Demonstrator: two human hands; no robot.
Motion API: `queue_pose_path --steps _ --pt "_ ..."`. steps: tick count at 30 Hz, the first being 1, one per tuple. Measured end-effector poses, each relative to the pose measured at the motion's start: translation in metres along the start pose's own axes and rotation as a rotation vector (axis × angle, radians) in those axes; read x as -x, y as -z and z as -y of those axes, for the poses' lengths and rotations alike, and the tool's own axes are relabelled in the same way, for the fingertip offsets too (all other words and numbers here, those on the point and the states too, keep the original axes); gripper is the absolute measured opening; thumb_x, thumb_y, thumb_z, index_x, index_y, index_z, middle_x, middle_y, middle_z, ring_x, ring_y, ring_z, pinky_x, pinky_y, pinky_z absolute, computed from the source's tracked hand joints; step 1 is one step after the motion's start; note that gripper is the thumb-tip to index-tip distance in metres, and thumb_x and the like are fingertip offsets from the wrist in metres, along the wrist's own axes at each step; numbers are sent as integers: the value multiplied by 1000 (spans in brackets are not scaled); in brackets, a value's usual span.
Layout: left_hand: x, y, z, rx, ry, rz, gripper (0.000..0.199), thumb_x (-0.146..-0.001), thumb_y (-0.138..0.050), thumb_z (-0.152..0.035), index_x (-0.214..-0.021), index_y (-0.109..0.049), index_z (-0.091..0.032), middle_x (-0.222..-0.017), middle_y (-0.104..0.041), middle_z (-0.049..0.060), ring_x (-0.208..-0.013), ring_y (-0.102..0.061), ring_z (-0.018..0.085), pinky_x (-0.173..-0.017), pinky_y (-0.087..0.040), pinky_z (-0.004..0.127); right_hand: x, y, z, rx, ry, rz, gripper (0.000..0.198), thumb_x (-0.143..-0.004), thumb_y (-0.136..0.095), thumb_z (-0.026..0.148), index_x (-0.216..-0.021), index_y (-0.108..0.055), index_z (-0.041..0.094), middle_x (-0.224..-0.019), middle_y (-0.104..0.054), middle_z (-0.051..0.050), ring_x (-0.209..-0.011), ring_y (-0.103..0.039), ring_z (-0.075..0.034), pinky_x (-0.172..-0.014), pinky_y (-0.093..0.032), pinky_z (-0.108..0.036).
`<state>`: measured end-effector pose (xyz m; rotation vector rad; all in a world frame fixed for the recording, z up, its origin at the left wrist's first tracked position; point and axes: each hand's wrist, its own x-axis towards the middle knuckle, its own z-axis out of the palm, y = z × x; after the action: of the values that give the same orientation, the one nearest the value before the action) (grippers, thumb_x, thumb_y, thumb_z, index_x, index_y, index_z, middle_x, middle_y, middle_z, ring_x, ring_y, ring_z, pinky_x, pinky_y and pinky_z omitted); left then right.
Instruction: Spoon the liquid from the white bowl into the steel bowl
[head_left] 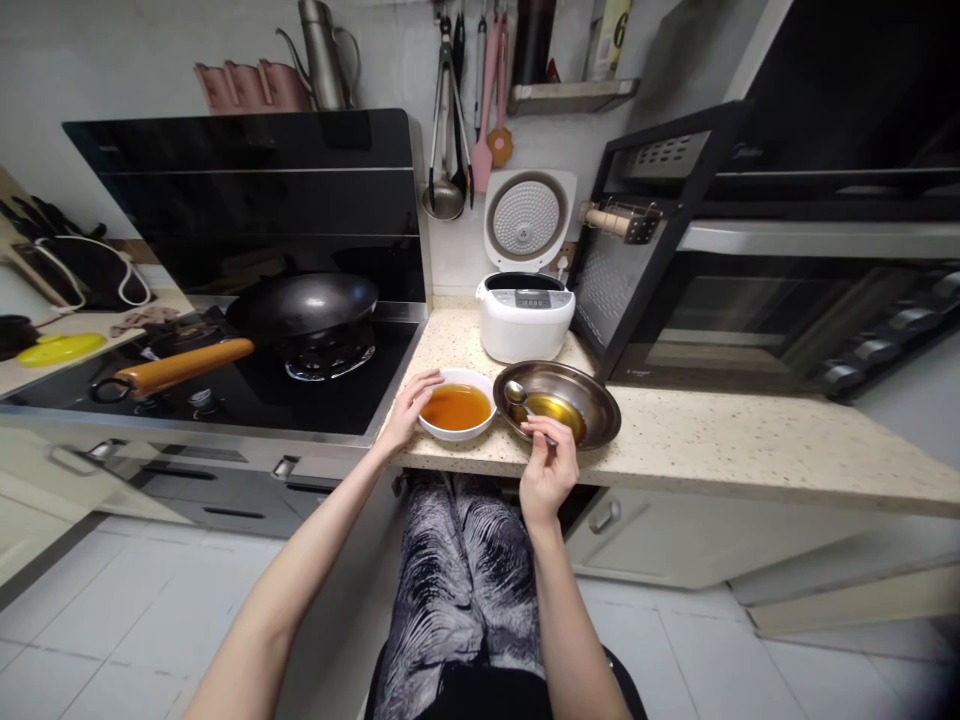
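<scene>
My right hand pinches the handle of a metal spoon, whose bowl end hangs over a wide steel basin. Yellowish oil-like liquid pools in that basin. At the left rim of a white bowl is my left hand, its fingers over the edge and its thumb by the outer side, gripping it. Amber-brown liquid fills much of the bowl. Bowl and basin sit side by side near the counter's front edge.
A white rice cooker with raised lid stands behind the basin. To the left, a wok with a wooden handle rests on the black stove. An oven stands at the right. Utensils hang on the wall.
</scene>
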<state>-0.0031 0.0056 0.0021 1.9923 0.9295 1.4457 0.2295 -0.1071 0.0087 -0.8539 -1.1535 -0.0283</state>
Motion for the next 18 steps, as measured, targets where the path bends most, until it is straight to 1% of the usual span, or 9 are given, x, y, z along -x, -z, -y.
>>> queue_pose_path --steps 4,7,11,18 --pt "0 1 -2 -5 6 9 36 -102 -51 -40 -120 -75 -21 -143 -63 11 -140 -53 29 -125 -33 52 0 0 -3 21 16 1 12 -100 -55 20 -99 -67 21 -96 -71 -6 -95 -71 -19 -89 -59 -39" --pt "0 1 -2 -7 4 13 35 -102 -51 -39 -120 -75 -21 -143 -63 11 -140 -53 29 -125 -33 52 0 1 -7 45 62 5 11 -99 -57 18 -98 -67 21 -96 -71 -5 -94 -71 -19 -88 -59 -38" --pt "0 1 -1 -3 -2 9 35 -102 -51 -39 -119 -75 -20 -142 -63 12 -140 -53 29 -125 -33 52 0 4 -15 101 160 50 15 -100 -54 15 -101 -67 22 -96 -72 -6 -93 -70 -19 -87 -59 -37" --pt "0 1 -1 1 3 11 36 -102 -51 -40 -120 -75 -21 -143 -62 12 -140 -53 29 -125 -32 53 2 6 -21 154 262 134 25 -100 -49 12 -111 -68 23 -100 -73 -9 -96 -71 -21 -86 -59 -40"
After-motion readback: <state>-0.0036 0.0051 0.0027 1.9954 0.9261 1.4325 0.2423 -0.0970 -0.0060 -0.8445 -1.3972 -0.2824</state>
